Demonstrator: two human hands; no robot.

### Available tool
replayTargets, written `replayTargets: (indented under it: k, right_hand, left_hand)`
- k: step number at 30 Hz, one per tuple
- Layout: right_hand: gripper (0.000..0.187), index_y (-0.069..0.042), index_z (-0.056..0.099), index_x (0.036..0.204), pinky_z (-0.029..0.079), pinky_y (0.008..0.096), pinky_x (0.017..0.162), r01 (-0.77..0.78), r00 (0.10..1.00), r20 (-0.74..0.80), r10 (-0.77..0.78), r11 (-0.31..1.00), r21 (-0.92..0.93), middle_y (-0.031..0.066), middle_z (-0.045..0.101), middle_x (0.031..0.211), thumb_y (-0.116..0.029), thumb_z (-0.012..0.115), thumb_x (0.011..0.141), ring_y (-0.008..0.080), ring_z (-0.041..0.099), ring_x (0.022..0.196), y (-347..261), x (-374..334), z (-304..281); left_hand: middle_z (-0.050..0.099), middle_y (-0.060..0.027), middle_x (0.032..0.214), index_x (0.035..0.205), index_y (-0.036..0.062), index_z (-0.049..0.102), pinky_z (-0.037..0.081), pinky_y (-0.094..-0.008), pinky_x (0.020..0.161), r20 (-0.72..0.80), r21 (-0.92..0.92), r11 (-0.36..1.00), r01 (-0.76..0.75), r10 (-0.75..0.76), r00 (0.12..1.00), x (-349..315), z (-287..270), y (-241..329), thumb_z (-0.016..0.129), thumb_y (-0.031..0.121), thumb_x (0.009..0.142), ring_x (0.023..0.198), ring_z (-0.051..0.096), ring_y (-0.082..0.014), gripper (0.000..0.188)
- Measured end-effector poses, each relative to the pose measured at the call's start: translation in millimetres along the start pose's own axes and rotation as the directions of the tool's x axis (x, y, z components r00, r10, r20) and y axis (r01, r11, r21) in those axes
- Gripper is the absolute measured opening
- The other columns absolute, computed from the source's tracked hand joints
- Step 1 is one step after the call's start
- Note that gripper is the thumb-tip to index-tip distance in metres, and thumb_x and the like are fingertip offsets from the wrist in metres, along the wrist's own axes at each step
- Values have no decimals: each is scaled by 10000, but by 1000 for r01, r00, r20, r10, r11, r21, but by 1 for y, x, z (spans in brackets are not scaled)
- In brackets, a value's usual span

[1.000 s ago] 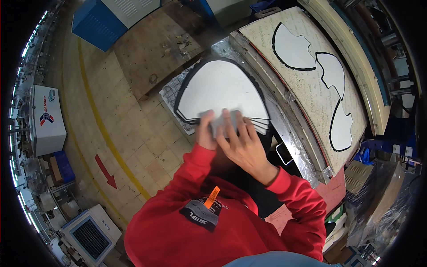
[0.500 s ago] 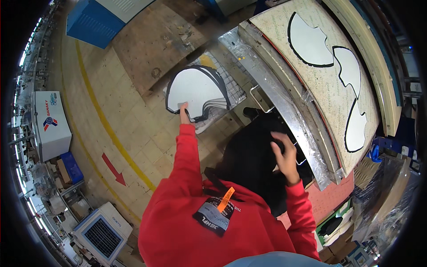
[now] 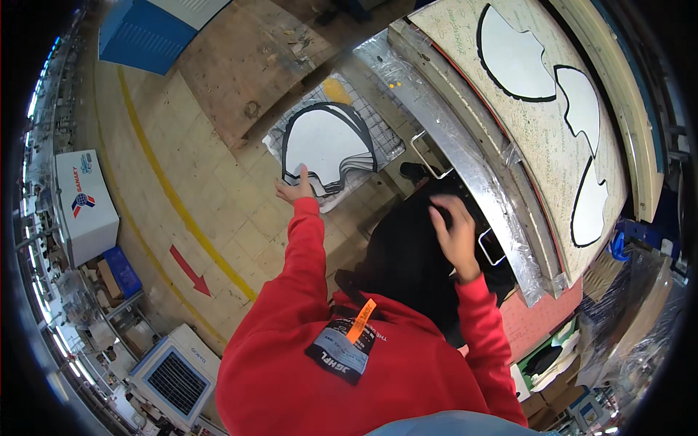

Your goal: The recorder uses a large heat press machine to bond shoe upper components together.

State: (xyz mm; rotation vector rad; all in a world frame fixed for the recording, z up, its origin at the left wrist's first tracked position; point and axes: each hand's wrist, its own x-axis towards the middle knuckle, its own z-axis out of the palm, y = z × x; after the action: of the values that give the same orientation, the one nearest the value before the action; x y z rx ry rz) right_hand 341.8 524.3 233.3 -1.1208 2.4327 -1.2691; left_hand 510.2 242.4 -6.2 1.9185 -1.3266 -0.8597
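Note:
A stack of flat white panels (image 3: 323, 142) with black edges and a curved notch lies left of centre, on a checked, plastic-looking sheet (image 3: 389, 145). My left hand (image 3: 293, 189) is at the stack's near left corner. Its thumb rests on the top white panel and the other fingers bend round the edge, partly hidden. Lower layers of the stack show along the notch on the right. My right hand (image 3: 454, 234) hangs over my black trousers beside the bench, fingers loosely bent and apart, holding nothing.
Three black-edged white panels (image 3: 512, 54) are spread along the pale curved bench top (image 3: 542, 138) at right. Wire handles (image 3: 429, 154) stick out below the metal bench edge. A worn wooden board (image 3: 243, 69) lies beyond the stack. Yellow lines (image 3: 171, 192) mark the tiled floor.
The top white panel has shifted right, more squarely over the stack. My left hand has moved with it, and more fingers now show at the corner. My right hand has moved slightly left.

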Motion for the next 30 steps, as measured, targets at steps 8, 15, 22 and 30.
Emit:
replayTargets:
  k: [8,15,22,30]
  right_hand:
    - [690,69,385,1287,378,379,974,-225,929,342,140,948,225,261,490,1241,-335,672,807,357,488,1147,69,89,179]
    - [804,73,288,1360,263,347,1061,-533,810,454,371,789,307,218,354,1384,-291,713,782,286,345,1286,124,97,214]
    - [755,52,366,1331,410,367,932,-214,895,419,153,971,102,272,531,1216,-356,674,776,341,543,1114,108,97,219]
    - [941,63,209,1396,286,363,1071,-324,808,549,215,940,109,266,354,1382,-482,649,767,348,357,1292,97,82,213]
  left_hand:
    - [473,-243,1287,1321,-66,371,384,-373,995,492,-42,982,-182,179,852,109,-7,33,774,393,687,1180,478,-324,880]
    - [305,-259,1402,1406,136,317,263,-431,1082,670,386,842,-377,25,742,53,7,78,722,624,581,1291,319,-413,1041]
    - [360,-247,1349,1378,115,353,350,-433,1021,591,328,833,-446,187,785,65,8,56,740,589,582,1234,381,-409,1004]
    - [397,-281,1331,1307,-57,357,348,-417,1024,711,240,817,-525,221,668,105,18,38,784,524,565,1229,407,-390,1035]
